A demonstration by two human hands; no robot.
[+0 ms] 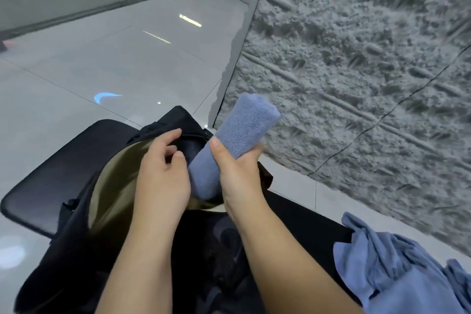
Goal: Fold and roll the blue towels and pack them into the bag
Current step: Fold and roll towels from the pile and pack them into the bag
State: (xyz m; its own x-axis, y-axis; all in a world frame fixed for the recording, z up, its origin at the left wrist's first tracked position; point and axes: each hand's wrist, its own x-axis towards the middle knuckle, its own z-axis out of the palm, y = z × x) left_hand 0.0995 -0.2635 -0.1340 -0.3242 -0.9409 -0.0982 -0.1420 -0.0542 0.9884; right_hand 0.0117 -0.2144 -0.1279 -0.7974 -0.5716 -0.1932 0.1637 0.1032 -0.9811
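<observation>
From your head camera, your right hand (235, 171) is clenched around a rolled blue towel (229, 143), thumb laid along the near side and the other fingers wrapped behind it, so the roll stands tilted, its upper end leaning away to the right above your fingertips and its lower end dipping below your palm into the mouth of the black bag (84, 211). Your left hand (163, 173) sits just left of the roll, its fingers curled over the bag's dark upper rim near the zipper, pulling the opening wide; the thumb is close to the towel, though you cannot tell whether it touches. Under your left palm the bag's olive lining (112, 186) shows. The bag rests on a black padded seat (51, 176), which juts out to the left of your left wrist. Behind your right forearm, low at the right, lies a loose heap of unfolded blue towels (397, 270). Past your right fingertips runs a grey rough-textured wall (356, 71); beyond your left fingers spreads a glossy pale tiled floor (89, 64). No brand, label or readable writing shows on the bag or the towels.
</observation>
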